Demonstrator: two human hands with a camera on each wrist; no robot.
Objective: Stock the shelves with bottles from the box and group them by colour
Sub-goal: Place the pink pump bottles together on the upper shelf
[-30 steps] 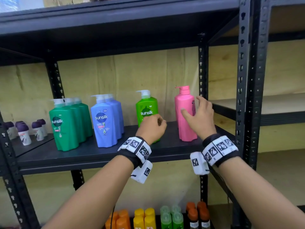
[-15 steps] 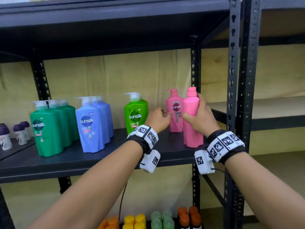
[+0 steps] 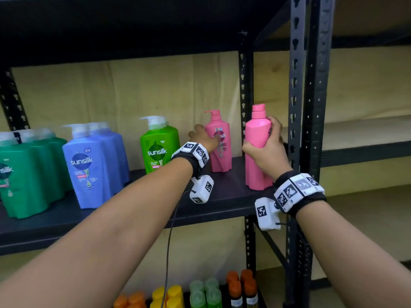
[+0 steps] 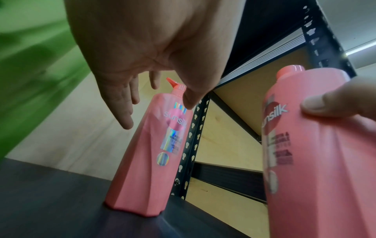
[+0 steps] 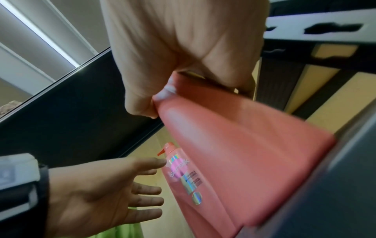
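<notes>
Black shelf (image 3: 224,196), right hand (image 3: 268,152) gripping front pink bottle (image 3: 256,152), left hand (image 3: 203,138) spread beside rear pink bottle (image 3: 220,152), green bottle (image 3: 159,145) close left

Head looks down; blurry wrists look up, sharing pink bottles (image 3: 218,141).

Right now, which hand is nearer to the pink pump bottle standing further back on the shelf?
Left. The left hand is open right at the rear pink pump bottle, fingers spread at its front. The right hand grips the nearer pink bottle, apart from the rear one.
</notes>
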